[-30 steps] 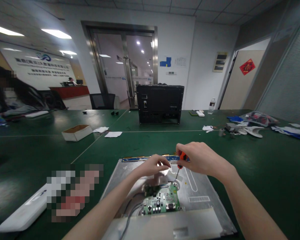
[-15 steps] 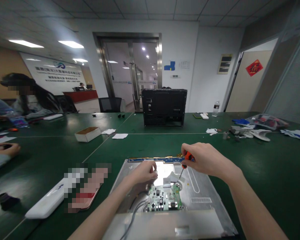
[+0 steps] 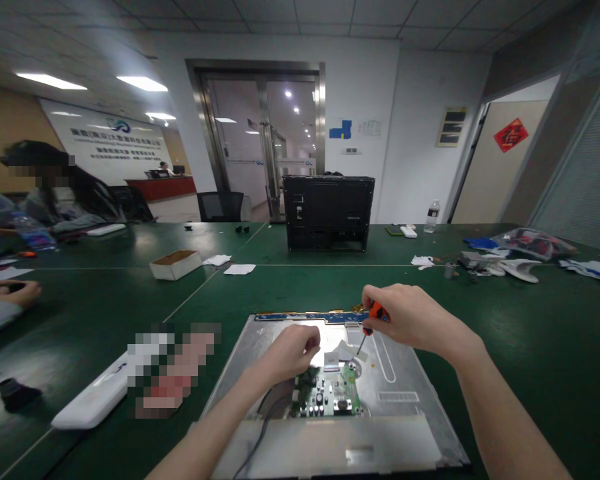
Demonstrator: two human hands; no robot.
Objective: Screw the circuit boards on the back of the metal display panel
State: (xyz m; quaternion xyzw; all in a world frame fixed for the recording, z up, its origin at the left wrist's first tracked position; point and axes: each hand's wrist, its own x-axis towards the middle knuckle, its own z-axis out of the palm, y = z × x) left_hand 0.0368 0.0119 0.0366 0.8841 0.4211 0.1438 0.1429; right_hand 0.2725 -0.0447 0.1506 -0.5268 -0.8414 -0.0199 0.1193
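We see our right hand [image 3: 405,317] wrapped around the orange handle of a small screwdriver [image 3: 371,320], its grip closed tight on the tool, with the thin shaft slanting down and to the left so the tip meets the metal back of the display panel [image 3: 410,380] just beside a white ribbon cable [image 3: 341,350]. Our left hand [image 3: 293,350] is curled into a loose fist at the upper left corner of the green circuit board [image 3: 330,395]; its grip is closed, but we cannot tell whether the fingers pinch anything. The circuit board lies on the panel, near its middle, and grey wires [image 3: 260,433] run from it toward us. The panel lies flat on the green surface [image 3: 520,347] directly in front of us, with a blue strip [image 3: 305,317] along its far edge. To the left of the panel a long white casing [image 3: 87,403] rests on the surface. Farther away a black monitor housing [image 3: 329,212] stands upright, and a small open cardboard box [image 3: 175,264] sits to its left. At the far left another person's hand [image 3: 13,292] rests on the surface.
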